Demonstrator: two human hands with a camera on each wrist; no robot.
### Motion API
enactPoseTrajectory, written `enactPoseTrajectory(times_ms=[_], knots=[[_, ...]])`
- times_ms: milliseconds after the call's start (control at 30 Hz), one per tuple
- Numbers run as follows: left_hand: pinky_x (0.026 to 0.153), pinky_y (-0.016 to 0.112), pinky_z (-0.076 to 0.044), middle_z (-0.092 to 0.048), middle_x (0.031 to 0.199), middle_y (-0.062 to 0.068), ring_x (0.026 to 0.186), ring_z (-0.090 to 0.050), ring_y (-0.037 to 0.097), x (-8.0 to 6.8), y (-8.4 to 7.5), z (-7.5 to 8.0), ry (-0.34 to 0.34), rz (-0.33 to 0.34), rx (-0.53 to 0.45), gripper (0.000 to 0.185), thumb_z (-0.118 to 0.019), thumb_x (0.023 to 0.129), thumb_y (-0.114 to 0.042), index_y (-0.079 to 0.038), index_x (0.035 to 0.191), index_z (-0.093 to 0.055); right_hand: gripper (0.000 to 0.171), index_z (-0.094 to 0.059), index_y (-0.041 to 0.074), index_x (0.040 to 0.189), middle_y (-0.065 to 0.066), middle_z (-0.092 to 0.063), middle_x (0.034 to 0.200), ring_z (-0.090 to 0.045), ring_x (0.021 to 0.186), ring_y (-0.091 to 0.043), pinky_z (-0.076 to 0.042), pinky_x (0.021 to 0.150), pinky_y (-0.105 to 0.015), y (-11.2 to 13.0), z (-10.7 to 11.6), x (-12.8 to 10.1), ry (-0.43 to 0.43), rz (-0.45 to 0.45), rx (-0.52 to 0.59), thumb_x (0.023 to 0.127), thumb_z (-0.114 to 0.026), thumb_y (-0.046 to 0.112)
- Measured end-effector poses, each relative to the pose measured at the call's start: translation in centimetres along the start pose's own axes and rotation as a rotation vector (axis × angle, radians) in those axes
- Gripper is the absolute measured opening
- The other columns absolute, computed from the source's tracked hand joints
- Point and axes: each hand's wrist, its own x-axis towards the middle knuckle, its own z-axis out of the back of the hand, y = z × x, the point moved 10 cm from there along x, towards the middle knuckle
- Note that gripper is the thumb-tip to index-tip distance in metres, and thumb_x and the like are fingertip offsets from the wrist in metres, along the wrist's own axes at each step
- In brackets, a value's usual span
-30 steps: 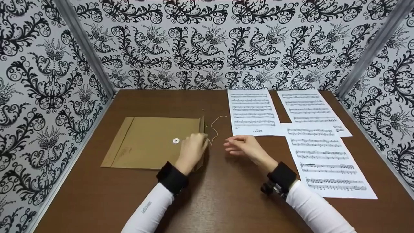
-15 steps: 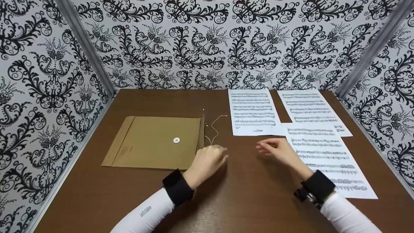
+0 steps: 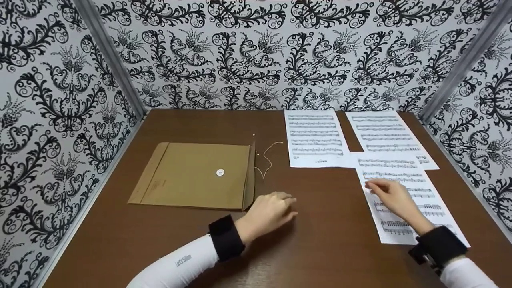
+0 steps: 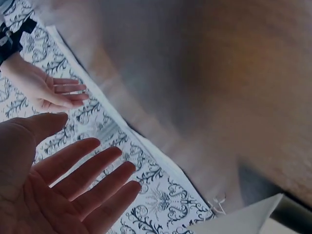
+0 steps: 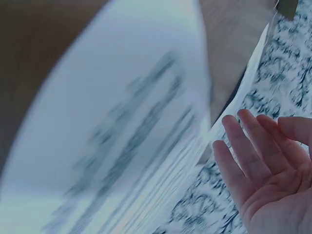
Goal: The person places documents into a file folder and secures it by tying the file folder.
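My left hand [image 3: 272, 213] is over the brown table, just right of the near corner of a kraft paper envelope [image 3: 192, 176]. Its fingers are relaxed and spread in the left wrist view, holding nothing. The envelope lies flat with a white button [image 3: 220, 172] on it; its right end stands slightly raised, and a thin string [image 3: 267, 158] trails from there. My right hand [image 3: 394, 200] hovers above the nearest sheet of music [image 3: 404, 182]. In the right wrist view its fingers [image 5: 253, 151] are extended and grip nothing, with the blurred page beside them.
Two more music sheets lie at the back right, one on the left [image 3: 316, 138] and one on the right [image 3: 390, 134]; the nearest sheet overlaps the right one. Patterned walls [image 3: 256, 52] bound the table [image 3: 320, 240] at the back and sides.
My left hand has left the envelope's right end and moved right and nearer. My right hand has travelled right, from bare table to above the nearest music sheet.
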Motion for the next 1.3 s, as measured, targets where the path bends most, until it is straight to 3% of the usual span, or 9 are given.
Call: enactPoseTrajectory(times_ms=[100, 200, 333, 433, 567, 767, 1100, 1300], knots=[[0.092, 0.029, -0.061, -0.076, 0.124, 0.000, 0.116, -0.073, 0.016, -0.1, -0.5, -0.5, 0.021, -0.026, 0.026, 0.035, -0.068, 0.097, -0.037, -0.015, 0.124, -0.074, 0.036, -0.069, -0.007, 0.124, -0.029, -0.073, 0.118, -0.072, 0.106, -0.044, -0.058, 0.092, -0.046, -1.6, 0.9, -0.5, -0.012, -0.011, -0.058, 0.106, -0.055, 0.021], [0.100, 0.034, -0.059, -0.074, 0.129, 0.002, 0.122, -0.070, 0.020, -0.2, -0.9, -0.9, 0.051, -0.047, 0.031, 0.040, -0.067, 0.097, -0.040, -0.015, 0.128, -0.072, 0.042, -0.065, -0.010, 0.128, -0.034, -0.067, 0.125, -0.067, 0.111, -0.052, -0.052, 0.095, -0.061, -3.3, 1.7, -1.0, -0.003, -0.024, -0.097, 0.107, -0.052, 0.024], [0.108, 0.041, -0.054, -0.070, 0.137, 0.004, 0.131, -0.065, 0.023, -0.3, -1.2, -1.4, 0.091, -0.079, 0.037, 0.046, -0.064, 0.098, -0.046, -0.016, 0.134, -0.068, 0.047, -0.062, -0.009, 0.132, -0.040, -0.062, 0.126, -0.069, 0.100, -0.051, -0.054, 0.083, -0.058, -5.4, 2.7, -1.4, 0.024, -0.043, -0.142, 0.107, -0.052, 0.030], [0.111, 0.042, -0.052, -0.067, 0.141, 0.004, 0.135, -0.062, 0.024, -0.3, -1.4, -1.8, 0.116, -0.102, 0.054, 0.050, -0.061, 0.099, -0.050, -0.018, 0.138, -0.065, 0.051, -0.059, -0.009, 0.134, -0.043, -0.056, 0.132, -0.062, 0.111, -0.057, -0.051, 0.091, -0.064, -6.9, 3.2, -1.7, 0.045, -0.047, -0.159, 0.106, -0.055, 0.033], [0.114, 0.043, -0.049, -0.063, 0.146, 0.004, 0.139, -0.058, 0.024, -0.6, -1.5, -2.4, 0.160, -0.122, 0.064, 0.055, -0.058, 0.100, -0.054, -0.019, 0.142, -0.062, 0.051, -0.058, -0.011, 0.134, -0.045, -0.047, 0.140, -0.044, 0.128, -0.067, -0.036, 0.103, -0.075, -8.3, 3.7, -2.1, 0.049, -0.018, -0.175, 0.103, -0.061, 0.030], [0.119, 0.045, -0.044, -0.055, 0.155, 0.004, 0.146, -0.051, 0.025, -0.9, -1.6, -3.3, 0.224, -0.136, 0.071, 0.063, -0.051, 0.100, -0.062, -0.023, 0.149, -0.054, 0.052, -0.057, -0.014, 0.132, -0.050, -0.040, 0.142, -0.039, 0.128, -0.071, -0.033, 0.104, -0.076, -9.9, 3.8, -2.6, 0.077, -0.002, -0.184, 0.100, -0.065, 0.026], [0.122, 0.045, -0.040, -0.050, 0.159, 0.002, 0.150, -0.047, 0.024, -1.5, -1.6, -3.6, 0.266, -0.144, 0.117, 0.067, -0.048, 0.099, -0.067, -0.027, 0.152, -0.051, 0.068, -0.049, -0.017, 0.139, -0.053, -0.030, 0.146, -0.030, 0.131, -0.074, -0.030, 0.105, -0.078, -11.7, 3.1, -2.8, 0.196, -0.061, -0.182, 0.099, -0.067, 0.034], [0.123, 0.045, -0.039, -0.050, 0.159, 0.002, 0.150, -0.046, 0.024, -1.6, -1.3, -3.9, 0.281, -0.133, 0.121, 0.067, -0.048, 0.098, -0.069, -0.029, 0.151, -0.051, 0.067, -0.052, -0.015, 0.138, -0.053, -0.031, 0.146, -0.031, 0.130, -0.074, -0.031, 0.104, -0.078, -11.8, 3.1, -3.0, 0.189, -0.040, -0.198, 0.096, -0.070, 0.034]])
